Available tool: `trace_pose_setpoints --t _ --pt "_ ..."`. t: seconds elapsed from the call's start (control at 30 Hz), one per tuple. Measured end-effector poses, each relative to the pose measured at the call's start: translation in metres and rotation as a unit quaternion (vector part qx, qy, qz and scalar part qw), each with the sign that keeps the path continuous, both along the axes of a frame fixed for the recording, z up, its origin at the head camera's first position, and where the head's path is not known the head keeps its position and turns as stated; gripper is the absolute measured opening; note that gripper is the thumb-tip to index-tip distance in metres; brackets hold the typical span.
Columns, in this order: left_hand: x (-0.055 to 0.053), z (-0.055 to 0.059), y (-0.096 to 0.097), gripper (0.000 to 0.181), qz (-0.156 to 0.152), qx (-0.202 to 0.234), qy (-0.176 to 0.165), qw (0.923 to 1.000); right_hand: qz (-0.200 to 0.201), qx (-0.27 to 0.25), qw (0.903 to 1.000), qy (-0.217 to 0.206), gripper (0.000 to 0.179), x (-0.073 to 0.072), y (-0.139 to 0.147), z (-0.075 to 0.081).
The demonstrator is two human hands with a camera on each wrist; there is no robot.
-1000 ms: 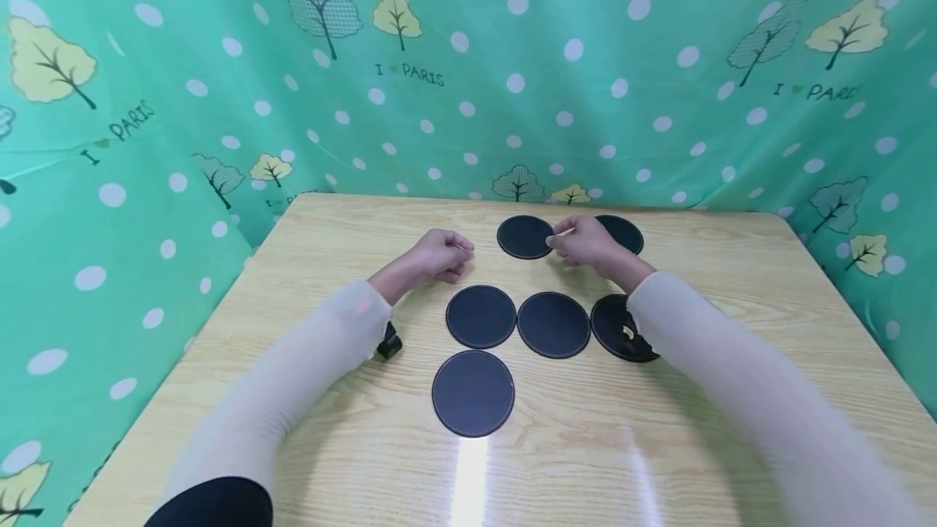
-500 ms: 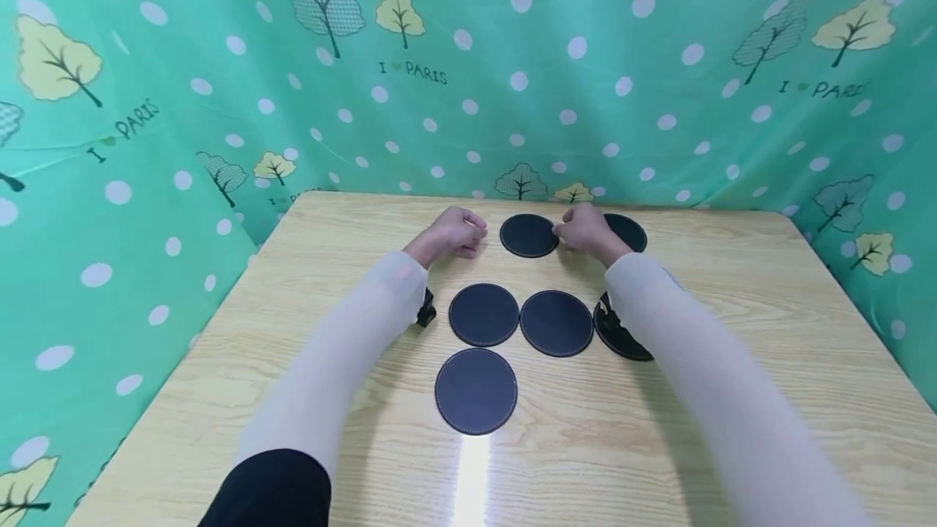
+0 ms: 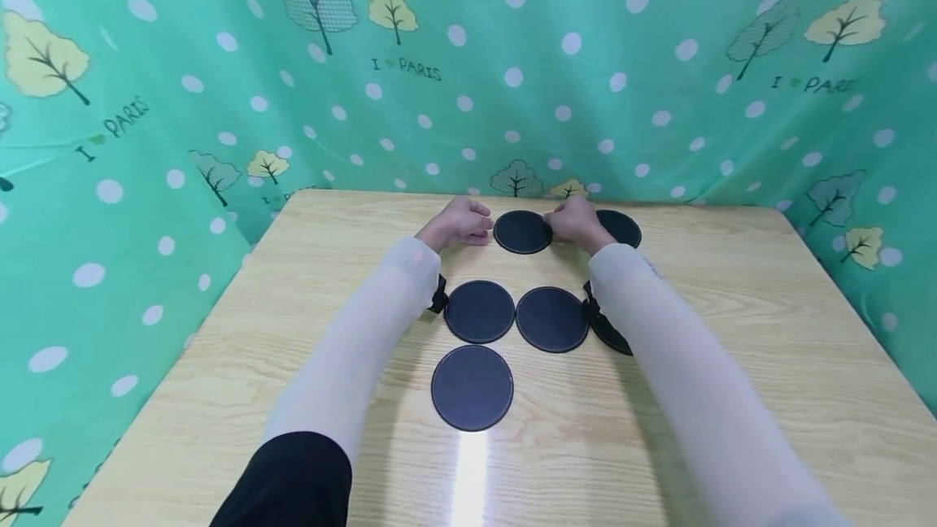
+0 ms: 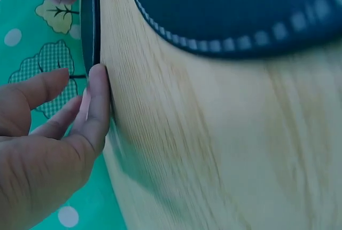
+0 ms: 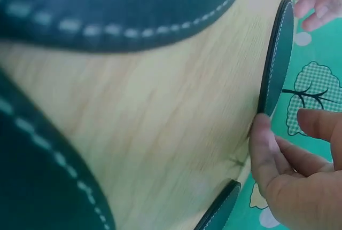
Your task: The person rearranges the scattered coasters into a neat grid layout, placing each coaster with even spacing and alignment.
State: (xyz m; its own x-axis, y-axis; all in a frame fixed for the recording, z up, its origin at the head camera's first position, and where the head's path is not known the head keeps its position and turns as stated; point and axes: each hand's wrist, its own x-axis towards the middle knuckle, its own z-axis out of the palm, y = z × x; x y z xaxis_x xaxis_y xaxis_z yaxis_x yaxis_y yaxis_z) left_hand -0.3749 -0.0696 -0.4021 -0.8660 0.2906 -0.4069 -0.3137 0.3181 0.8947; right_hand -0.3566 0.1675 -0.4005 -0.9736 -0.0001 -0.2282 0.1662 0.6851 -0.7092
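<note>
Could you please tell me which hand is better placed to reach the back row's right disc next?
Probably the right hand: it is beside the right disc, while the left hand is at the left edge of the other back disc.

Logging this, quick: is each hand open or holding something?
Left hand: open, beside the black disc between both hands.
Right hand: open, at that disc's opposite edge.

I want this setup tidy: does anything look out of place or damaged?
Nothing visible looks spilled or damaged. The back coaster between the left hand and right hand lies flat. Only the front coaster stands out, sitting alone before a partly hidden row of three.
</note>
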Motion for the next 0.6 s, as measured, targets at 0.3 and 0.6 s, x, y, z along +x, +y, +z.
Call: trace_pose_setpoints --t 0.3,0.6 --pt "0.000 -0.003 0.009 0.050 0.027 0.027 -0.008 0.9992 -0.050 -0.122 0.9898 -0.055 0.039 -0.004 -0.002 -0.001" --pt "0.002 -0.005 0.012 0.043 0.065 0.021 0.010 0.9976 -0.089 -0.243 0.9605 -0.102 0.036 0.002 -0.006 0.004"
